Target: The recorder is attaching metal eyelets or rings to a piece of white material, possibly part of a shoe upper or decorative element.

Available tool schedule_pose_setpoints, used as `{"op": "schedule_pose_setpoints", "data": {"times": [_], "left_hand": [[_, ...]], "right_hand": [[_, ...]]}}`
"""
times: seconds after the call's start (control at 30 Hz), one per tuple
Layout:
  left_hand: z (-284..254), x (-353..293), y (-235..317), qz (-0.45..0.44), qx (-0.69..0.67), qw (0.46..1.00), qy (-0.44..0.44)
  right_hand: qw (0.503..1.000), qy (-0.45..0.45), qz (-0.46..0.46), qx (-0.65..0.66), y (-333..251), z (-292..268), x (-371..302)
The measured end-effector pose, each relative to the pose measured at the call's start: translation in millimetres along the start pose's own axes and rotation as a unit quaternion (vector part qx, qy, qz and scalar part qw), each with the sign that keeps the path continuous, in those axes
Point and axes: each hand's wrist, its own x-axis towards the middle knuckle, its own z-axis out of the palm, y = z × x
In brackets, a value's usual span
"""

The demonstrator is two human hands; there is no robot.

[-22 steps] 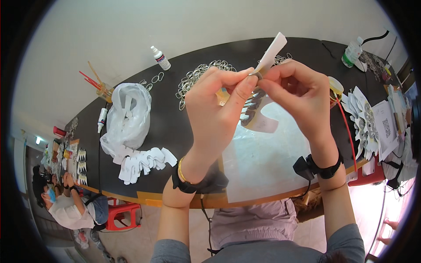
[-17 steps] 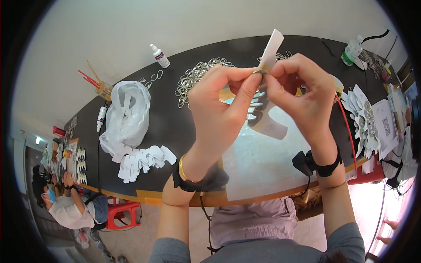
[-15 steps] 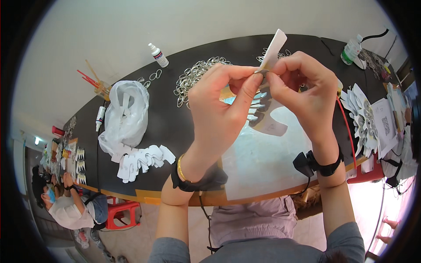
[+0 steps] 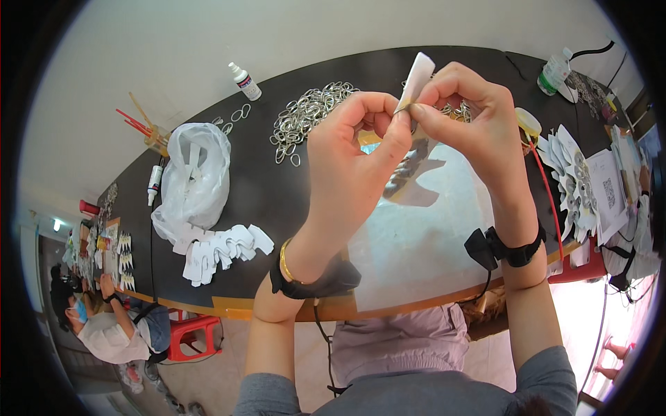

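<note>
Both hands are raised over the far half of the table, their fingertips meeting in a pinch. My left hand (image 4: 350,156) and my right hand (image 4: 479,132) grip the lower end of a white strip (image 4: 417,75), which stands up tilted above the fingers. A small dark edge shows between the fingertips, too small to name. Below them lies a shiny grey-and-white cut piece with pointed ends (image 4: 420,191), partly hidden by my left hand, on a translucent sheet (image 4: 423,243). A heap of silvery oval rings (image 4: 305,114) lies left of my left hand.
At left are a translucent plastic bag (image 4: 198,173), a row of white cut pieces (image 4: 225,253) and a small white bottle (image 4: 244,82). Overlapping white-and-silver pieces (image 4: 569,173) lie at right, near a red cable (image 4: 547,187). A person (image 4: 114,326) sits at far left.
Both hands and the white strip appear slightly further left, with the fingertips a little lower. More rings show behind my right hand. The grip stays on the strip.
</note>
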Motion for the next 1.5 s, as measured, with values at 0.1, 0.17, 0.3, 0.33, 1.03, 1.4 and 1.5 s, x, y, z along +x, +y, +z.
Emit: {"op": "schedule_pose_setpoints", "data": {"times": [0.1,0.17,0.3,0.33,1.03,1.4,1.5], "left_hand": [[0,-1,2,-0.034,-0.019,0.999,0.001],[-1,-1,4,-0.044,-0.022,0.999,0.002],[-1,-2,8,-0.053,-0.046,0.997,-0.002],[0,-3,8,-0.052,-0.066,0.996,-0.007],[-30,10,16,-0.112,0.045,0.987,-0.102],[-19,7,7,-0.168,-0.129,0.971,-0.109],[-14,6,0,-0.167,-0.243,0.954,-0.06]], "right_hand": [[0.999,-0.012,0.041,0.025,-2,5,-2],[0.995,-0.038,0.078,0.054,1,4,-1],[0.986,-0.027,0.091,0.136,12,4,0],[0.986,-0.025,0.093,0.135,12,4,-1],[0.937,-0.097,0.165,0.294,-36,-20,9],[0.982,-0.061,0.06,0.167,-14,-6,1],[0.997,0.037,-0.053,0.033,-15,-6,1]]}}
